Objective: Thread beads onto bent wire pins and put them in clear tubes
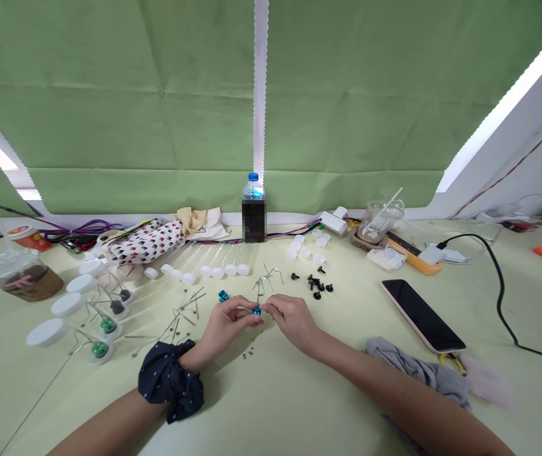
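Note:
My left hand [229, 323] pinches a small shiny blue bead-like piece [257, 310] between thumb and fingers. A thin metal rod [258, 292] stands upright from its top. Close by on the right, my right hand [288, 316] has its fingertips pressed together near the blue piece; whatever they hold is too small to make out. Another blue piece [224, 296] lies just behind my left hand. Behind both hands lie several bent metal rods [268, 278]. Tiny metal bits [248, 353] are scattered on the table in front of my left hand.
Left stand white-capped assemblies with green balls [100, 349], loose rods [185, 310] and a drink cup [33, 282]. Capped glass tubes [217, 272], a bottle [254, 190] and white caps [305, 252] lie behind. Black screws [317, 295], a phone [423, 316] and a cable [503, 285] are right.

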A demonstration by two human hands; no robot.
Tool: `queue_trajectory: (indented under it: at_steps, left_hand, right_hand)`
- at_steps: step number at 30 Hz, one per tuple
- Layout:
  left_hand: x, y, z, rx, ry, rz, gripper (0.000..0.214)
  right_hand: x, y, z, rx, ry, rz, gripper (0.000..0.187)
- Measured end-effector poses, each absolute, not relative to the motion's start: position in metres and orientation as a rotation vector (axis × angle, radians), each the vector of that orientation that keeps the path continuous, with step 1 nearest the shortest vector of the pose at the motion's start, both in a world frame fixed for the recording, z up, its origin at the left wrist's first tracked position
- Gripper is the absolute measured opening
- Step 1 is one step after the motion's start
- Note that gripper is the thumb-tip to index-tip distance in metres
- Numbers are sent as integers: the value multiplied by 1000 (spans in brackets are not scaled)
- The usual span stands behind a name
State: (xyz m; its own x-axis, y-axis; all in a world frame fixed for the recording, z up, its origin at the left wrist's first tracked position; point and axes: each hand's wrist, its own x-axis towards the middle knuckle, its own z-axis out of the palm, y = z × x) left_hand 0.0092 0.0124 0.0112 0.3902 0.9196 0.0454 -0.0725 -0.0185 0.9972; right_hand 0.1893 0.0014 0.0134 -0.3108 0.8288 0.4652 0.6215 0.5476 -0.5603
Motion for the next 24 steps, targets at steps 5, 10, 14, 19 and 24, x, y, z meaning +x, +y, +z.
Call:
queue_trajectory:
  at_steps: [5,10,14,19,24]
  left_hand:
    - [10,12,11,1363,868,952,20]
    - [10,13,9,1378,871,948,20]
    - [9,14,8,1380,872,948,22]
    - [8,14,8,1368,876,963,23]
    - [8,14,9,1360,874,954,22]
  right_hand:
    - [189,3,12,-1118,-2067,430,22]
    - [187,3,9,-1096,-2070,456,17]
    - [187,1,13,-1070,-2043,513,13]
    - [188,2,14,-1052,-2023,536,9]
    - [188,1,12,-1033,-2026,493,11]
